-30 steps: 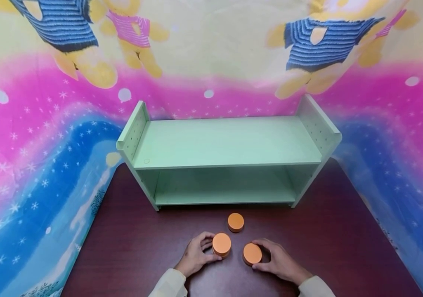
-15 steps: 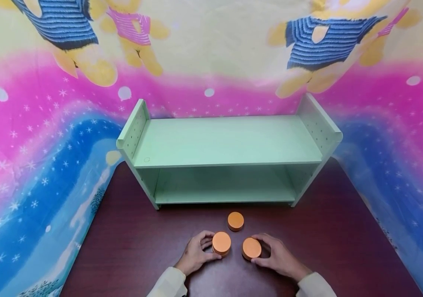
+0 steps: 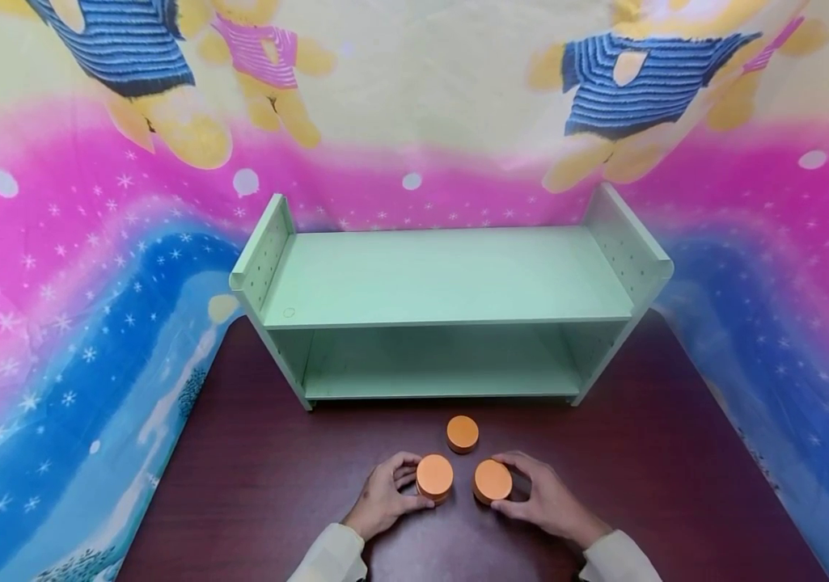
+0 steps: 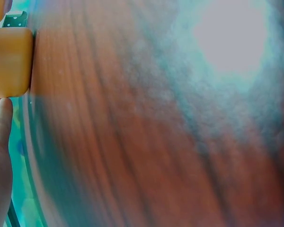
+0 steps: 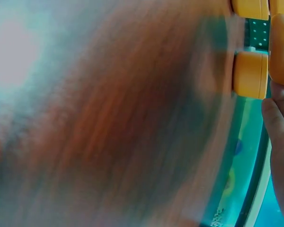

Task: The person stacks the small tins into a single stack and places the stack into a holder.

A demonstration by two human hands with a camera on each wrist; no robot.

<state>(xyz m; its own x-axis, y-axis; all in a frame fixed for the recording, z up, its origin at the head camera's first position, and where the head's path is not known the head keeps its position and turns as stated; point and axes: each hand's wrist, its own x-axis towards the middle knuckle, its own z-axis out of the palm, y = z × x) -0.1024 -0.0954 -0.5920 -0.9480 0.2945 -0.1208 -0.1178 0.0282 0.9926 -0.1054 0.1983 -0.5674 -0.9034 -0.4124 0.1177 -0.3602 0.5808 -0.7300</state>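
In the head view my left hand [image 3: 382,501] grips a short round orange jar [image 3: 434,475] between thumb and fingers. Another orange edge shows just beneath its top. The left wrist view has this orange jar [image 4: 12,61], with a seam, at its left edge above a fingertip. My right hand [image 3: 543,503] pinches a similar orange jar [image 3: 492,482]; the right wrist view shows that jar [image 5: 281,49] above table height. Beyond and between the hands, a third orange jar [image 3: 463,433] stands alone on the table.
A pale green two-tier shelf [image 3: 450,275] stands behind the jars on the dark reddish-brown table [image 3: 239,485]. Printed cloth [image 3: 414,97] with bears and snowflakes surrounds the table at the back and sides.
My right hand has shifted slightly forward with its jar, toward the shelf. The left hand and its jar have kept their place, and the far jar stays put.
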